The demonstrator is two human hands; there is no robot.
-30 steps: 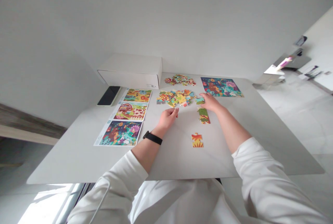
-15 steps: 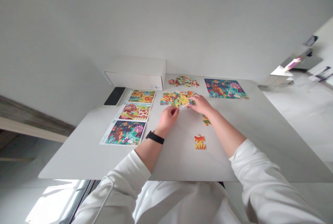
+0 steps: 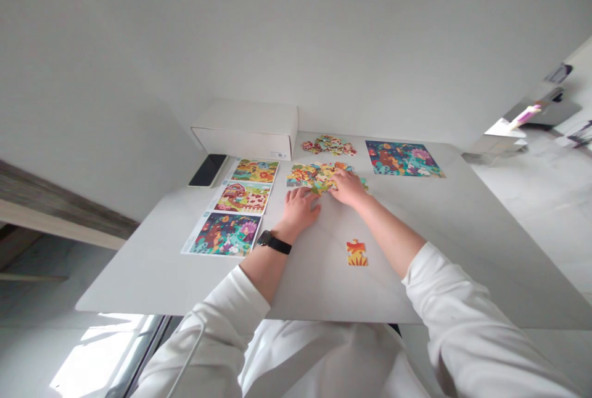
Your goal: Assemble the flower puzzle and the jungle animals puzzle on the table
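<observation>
Right hand is pressing into the jumbled jigsaw pieces, hiding part of the pile, so can't really tell if it's pinching one. Left hand is sitting open right at the pile's edge, holding nothing I can see.

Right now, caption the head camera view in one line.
Left hand and right hand reach a pile of jigsaw pieces on a white table.

I count one left hand, one right hand, three picture sheets, one assembled jigsaw, two heaps of jigsaw pieces, one separate jigsaw section, one white box, one phone.
</observation>
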